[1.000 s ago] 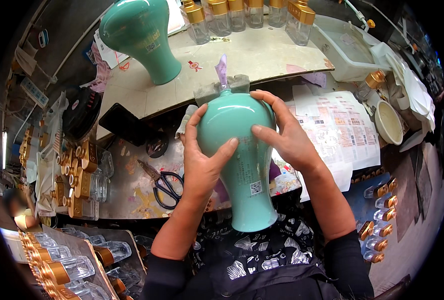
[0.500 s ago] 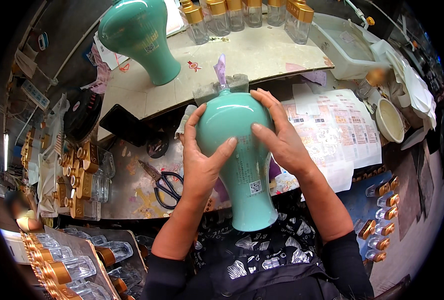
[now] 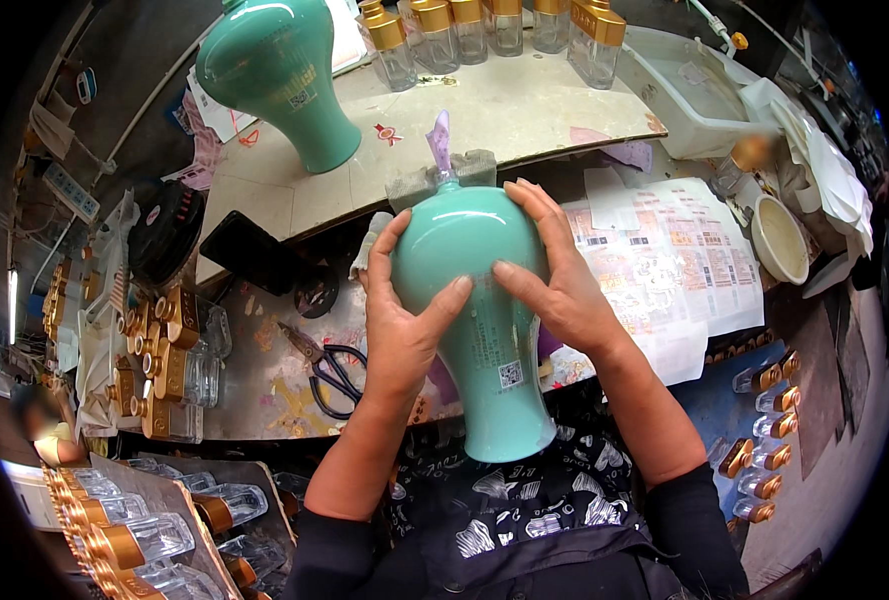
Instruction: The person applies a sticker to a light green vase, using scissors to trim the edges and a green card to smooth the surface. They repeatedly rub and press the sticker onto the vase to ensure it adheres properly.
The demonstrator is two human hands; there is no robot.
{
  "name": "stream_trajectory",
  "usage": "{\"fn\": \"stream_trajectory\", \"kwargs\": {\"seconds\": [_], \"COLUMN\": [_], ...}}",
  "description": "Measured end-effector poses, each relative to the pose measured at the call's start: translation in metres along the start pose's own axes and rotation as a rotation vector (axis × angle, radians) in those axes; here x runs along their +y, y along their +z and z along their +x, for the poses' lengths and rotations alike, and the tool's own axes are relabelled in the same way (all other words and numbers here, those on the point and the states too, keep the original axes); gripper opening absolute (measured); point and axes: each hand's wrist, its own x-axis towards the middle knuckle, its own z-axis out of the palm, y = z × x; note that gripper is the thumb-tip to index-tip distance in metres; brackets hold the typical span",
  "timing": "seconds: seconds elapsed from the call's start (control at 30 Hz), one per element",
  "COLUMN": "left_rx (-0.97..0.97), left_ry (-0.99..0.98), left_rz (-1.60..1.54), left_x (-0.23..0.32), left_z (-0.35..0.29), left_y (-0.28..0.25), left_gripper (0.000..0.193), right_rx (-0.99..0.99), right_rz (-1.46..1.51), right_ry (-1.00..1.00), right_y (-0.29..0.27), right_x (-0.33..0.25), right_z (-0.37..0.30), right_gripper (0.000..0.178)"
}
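I see the big green bottle [image 3: 475,225] tipped in front of the person's black apron [image 3: 525,490], with its thin neck pointing away. The left hand [image 3: 400,320] grips its left side and the right hand [image 3: 573,290] grips its right side, fingers bent around it and both thumbs on its front. Cutters [image 3: 330,375] with dark handles lie left of the green bottle. To its right are sticker sheets [image 3: 665,270]. Past it, to the left, stands another green vase [image 3: 285,90].
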Motion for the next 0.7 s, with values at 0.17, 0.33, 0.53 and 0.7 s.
{"fn": "stream_trajectory", "kwargs": {"seconds": [0.17, 0.33, 0.53, 0.7], "left_rx": [0.005, 0.007, 0.009, 0.002], "left_ry": [-0.016, -0.011, 0.005, 0.011], "left_rz": [0.005, 0.003, 0.012, 0.001], "left_x": [0.000, -0.002, -0.003, -0.002], "left_z": [0.000, 0.001, 0.001, 0.001], "left_y": [0.000, -0.001, -0.001, -0.001], "left_gripper": [0.079, 0.078, 0.077, 0.077], "right_rx": [-0.020, -0.012, 0.034, 0.008], "right_rz": [0.039, 0.092, -0.077, -0.033], "right_ry": [0.021, 0.049, 0.014, 0.009], "right_y": [-0.003, -0.001, 0.008, 0.005], "right_x": [-0.002, -0.003, -0.006, -0.004], "right_z": [0.000, -0.001, -0.004, -0.003], "right_gripper": [0.071, 0.073, 0.077, 0.074]}}
